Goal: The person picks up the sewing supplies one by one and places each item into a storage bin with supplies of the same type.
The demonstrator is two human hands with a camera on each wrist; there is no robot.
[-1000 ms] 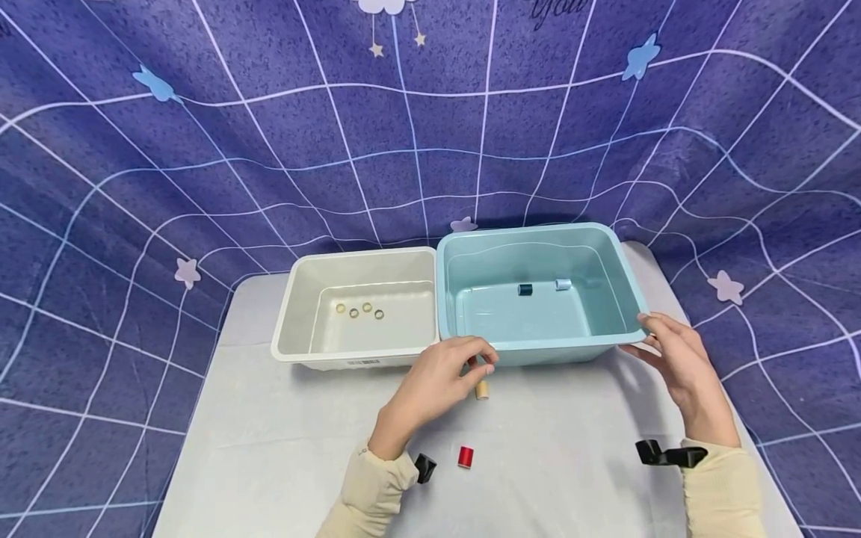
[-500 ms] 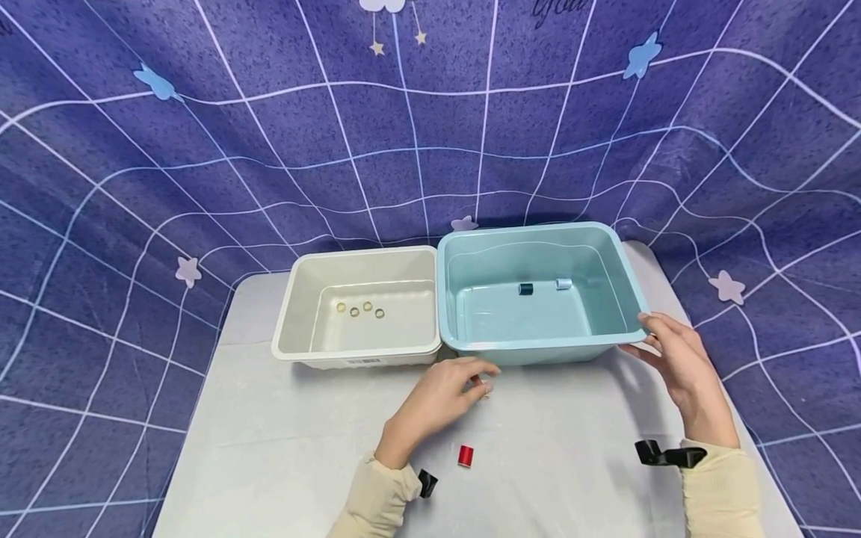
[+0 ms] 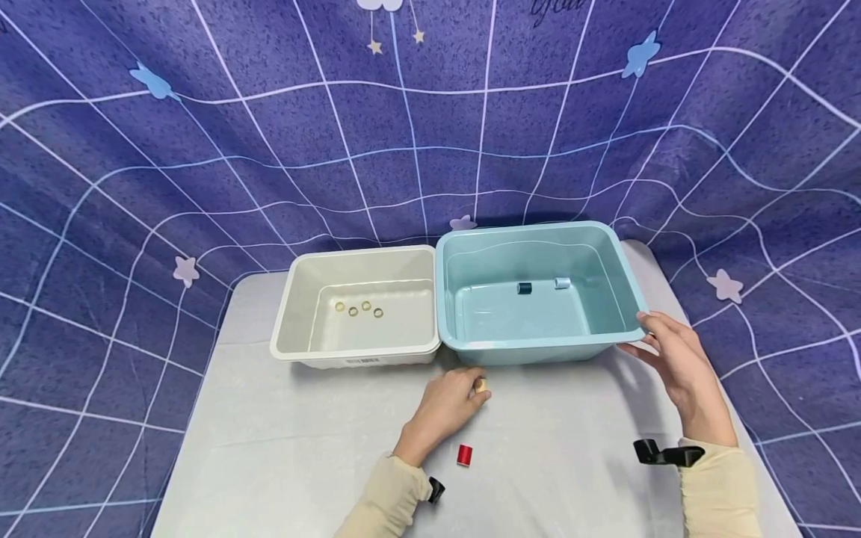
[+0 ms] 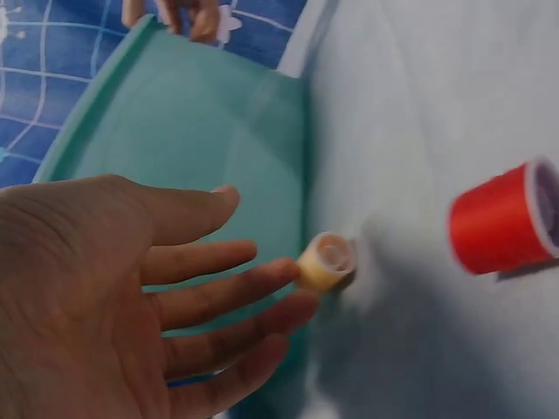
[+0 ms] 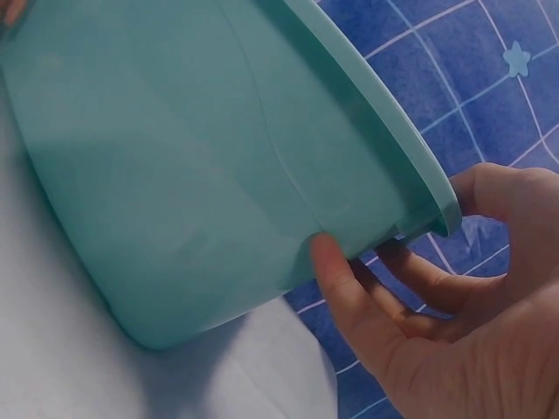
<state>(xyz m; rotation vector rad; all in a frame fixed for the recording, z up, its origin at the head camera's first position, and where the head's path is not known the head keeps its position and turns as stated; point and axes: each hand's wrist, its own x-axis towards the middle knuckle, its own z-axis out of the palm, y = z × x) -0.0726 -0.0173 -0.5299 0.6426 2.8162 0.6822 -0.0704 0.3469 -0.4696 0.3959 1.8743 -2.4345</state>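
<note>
- Yellow spool (image 4: pixel 327 260) is on the table (image 3: pixel 269 433), just in front of the blue bin (image 3: pixel 538 345), toward its left front corner.
- My left hand (image 3: pixel 445 403) is at that spool, fingers loosely extended, tips right by it; can't tell which ones touch.
- My right hand (image 3: pixel 679 362) grips the blue bin's rim at the right front corner.
- Red spool (image 3: pixel 464 455): on the table, farther out in front of the blue bin.
- Dark spool (image 3: pixel 524 288), light blue spool (image 3: pixel 561 282): inside the blue bin.
- White bin (image 3: pixel 356 351), four rings (image 3: pixel 353 311) inside: just left of the blue bin.

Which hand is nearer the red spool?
Left. The left hand is just beyond the red spool, at the yellow spool; the right hand is farther off, on the blue bin.
</note>
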